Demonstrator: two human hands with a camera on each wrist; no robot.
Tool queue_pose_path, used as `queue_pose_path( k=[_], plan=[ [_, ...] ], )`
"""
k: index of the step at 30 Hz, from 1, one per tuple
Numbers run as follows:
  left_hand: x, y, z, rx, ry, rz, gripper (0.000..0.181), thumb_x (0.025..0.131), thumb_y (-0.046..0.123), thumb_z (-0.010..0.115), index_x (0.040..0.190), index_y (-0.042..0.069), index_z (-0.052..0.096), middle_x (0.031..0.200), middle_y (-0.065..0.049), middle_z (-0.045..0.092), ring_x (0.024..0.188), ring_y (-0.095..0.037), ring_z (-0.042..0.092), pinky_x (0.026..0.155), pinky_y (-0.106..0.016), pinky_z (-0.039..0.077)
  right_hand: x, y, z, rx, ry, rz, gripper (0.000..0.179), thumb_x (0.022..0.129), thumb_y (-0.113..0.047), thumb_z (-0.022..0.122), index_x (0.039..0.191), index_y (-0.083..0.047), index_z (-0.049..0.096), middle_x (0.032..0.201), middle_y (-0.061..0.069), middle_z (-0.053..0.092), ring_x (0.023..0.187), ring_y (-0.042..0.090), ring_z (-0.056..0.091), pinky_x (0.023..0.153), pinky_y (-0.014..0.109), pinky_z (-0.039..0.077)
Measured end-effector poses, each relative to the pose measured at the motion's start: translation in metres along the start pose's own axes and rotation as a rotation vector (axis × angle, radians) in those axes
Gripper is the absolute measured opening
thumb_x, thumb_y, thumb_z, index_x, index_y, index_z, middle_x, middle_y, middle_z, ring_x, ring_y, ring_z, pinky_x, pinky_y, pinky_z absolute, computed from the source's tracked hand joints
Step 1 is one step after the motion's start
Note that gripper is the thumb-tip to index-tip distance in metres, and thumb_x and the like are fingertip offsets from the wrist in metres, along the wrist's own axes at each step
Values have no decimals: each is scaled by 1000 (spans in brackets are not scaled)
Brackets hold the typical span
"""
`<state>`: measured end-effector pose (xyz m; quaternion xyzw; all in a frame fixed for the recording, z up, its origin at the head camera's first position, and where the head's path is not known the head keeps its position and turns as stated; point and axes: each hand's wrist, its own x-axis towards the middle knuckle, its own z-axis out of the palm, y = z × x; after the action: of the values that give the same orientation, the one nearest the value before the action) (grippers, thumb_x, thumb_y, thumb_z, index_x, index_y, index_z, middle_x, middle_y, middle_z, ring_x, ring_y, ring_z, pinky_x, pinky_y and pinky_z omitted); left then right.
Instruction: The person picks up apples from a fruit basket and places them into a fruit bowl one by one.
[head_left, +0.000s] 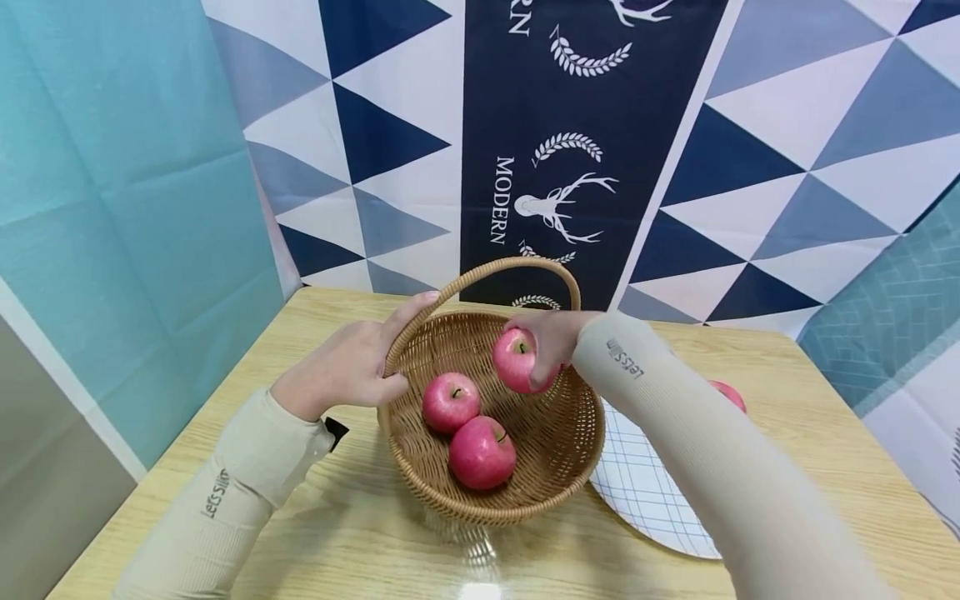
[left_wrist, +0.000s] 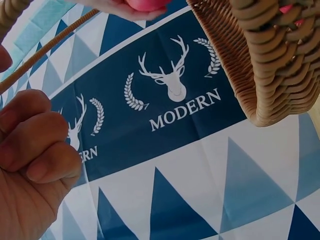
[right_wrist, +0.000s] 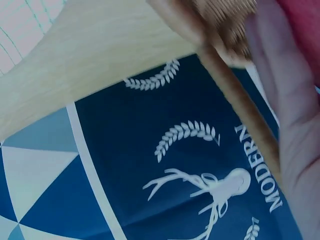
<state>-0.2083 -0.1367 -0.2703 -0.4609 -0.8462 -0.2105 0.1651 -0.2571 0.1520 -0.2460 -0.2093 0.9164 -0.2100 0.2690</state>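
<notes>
A brown wicker basket point(head_left: 491, 513) with a tall hoop handle point(head_left: 517, 263) stands on the table. My left hand point(head_left: 345, 367) grips the handle's left side low down, near the rim. In the left wrist view the fingers point(left_wrist: 40, 135) curl inward. Two red apples, one point(head_left: 451, 402) behind the other point(head_left: 482, 454), lie in the basket's left half. Over the right half, my right hand point(head_left: 555, 333) holds a third red apple point(head_left: 513, 360) from above and behind. In the right wrist view that apple point(right_wrist: 305, 30) shows only at the top corner, beside the straight-looking fingers point(right_wrist: 285, 65).
Right of the basket, a round white plate or mat with blue grid lines point(head_left: 652, 492) lies partly under the right forearm. Another red apple point(head_left: 729, 393) peeks out behind that sleeve. A patterned cloth point(head_left: 405, 208) hangs along the table's point(head_left: 322, 517) back edge.
</notes>
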Motion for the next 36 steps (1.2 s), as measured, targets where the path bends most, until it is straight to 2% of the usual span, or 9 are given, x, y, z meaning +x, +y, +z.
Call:
queue_pose_path(
  k=[3,9,13,18,22,24,29,36],
  plan=[
    [-1,-1,0,6,14,14,87,68,14,55,145,18,15,56,8,32,47,-6,30,47,-28,36,3,12,6,-81,30,-60,82,54,-11,79,130,-7,48,108,8,57,96,23,55,79,33,50],
    [1,0,0,-7,-20,-2,86,69,13,57,144,16,16,58,5,40,48,-7,36,49,-29,40,-6,22,8,-127,23,-56,81,54,-14,80,129,-6,48,104,6,58,92,21,57,78,32,51],
    [3,1,1,-25,-31,11,85,69,11,57,143,14,16,62,4,47,49,-7,39,49,-29,41,-14,26,5,-159,17,-47,81,55,-16,79,129,-8,47,104,5,58,92,22,55,75,32,50],
    [5,2,1,-41,-18,10,84,68,10,57,143,13,19,67,1,52,50,-7,41,49,-29,42,-23,30,1,-115,-6,-34,85,56,-20,80,132,-8,44,109,6,56,98,24,53,77,34,51],
    [4,3,1,-49,-5,0,83,68,11,57,143,12,21,64,2,50,49,-6,40,48,-28,42,-29,34,-1,-79,-12,-72,83,56,-19,79,130,-5,45,109,7,55,98,24,53,78,34,51],
    [3,1,2,-53,-1,1,83,68,11,56,143,12,20,61,2,47,47,-6,39,48,-27,42,-32,36,-2,-93,-7,-84,81,55,-18,77,128,-4,46,107,7,56,96,23,54,78,33,50],
    [2,-1,4,-59,22,30,84,68,10,56,143,14,18,65,1,51,49,-6,40,51,-28,43,-46,41,-4,-125,15,-104,80,53,-18,75,127,-5,48,104,4,57,92,21,54,77,33,49],
    [2,-3,3,-79,23,50,85,68,7,56,143,15,16,68,0,55,50,-5,42,51,-26,43,-68,60,-11,17,19,-176,78,56,-21,78,125,-3,48,107,5,55,96,22,51,76,34,51]
  ],
)
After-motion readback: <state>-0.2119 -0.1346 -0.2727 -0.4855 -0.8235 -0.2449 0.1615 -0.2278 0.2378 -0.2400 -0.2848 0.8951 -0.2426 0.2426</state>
